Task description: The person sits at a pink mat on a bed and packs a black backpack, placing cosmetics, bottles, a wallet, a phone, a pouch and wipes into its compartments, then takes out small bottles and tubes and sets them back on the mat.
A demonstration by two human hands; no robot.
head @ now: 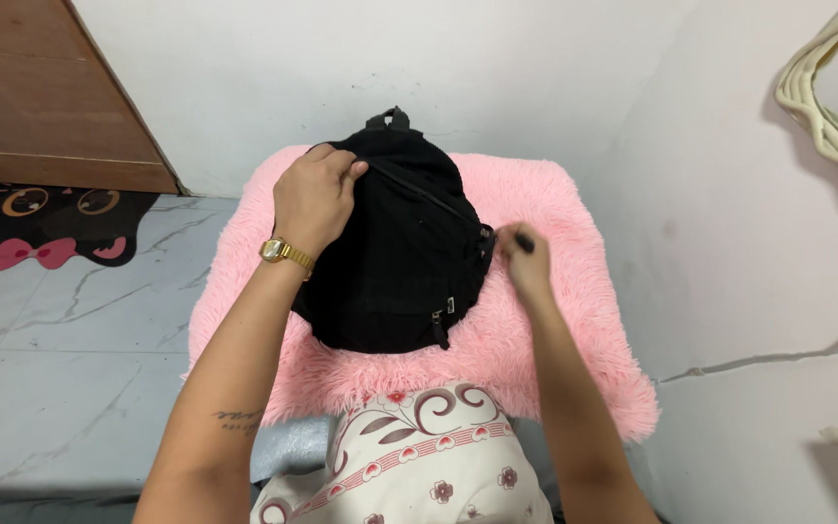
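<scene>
Under the left-hand fingers, a plain black backpack; beneath it, fluffy pink rug; gold wristwatch just behind.

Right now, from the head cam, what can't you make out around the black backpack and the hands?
- Backpack far left top: covered by the left hand.
- What the right hand pinches at the bag's right edge: a small dark piece, too small to identify.
- Pink furry cushion near edge: hidden by the patterned clothing.
- Mirror frame: cut by the right edge.
</scene>
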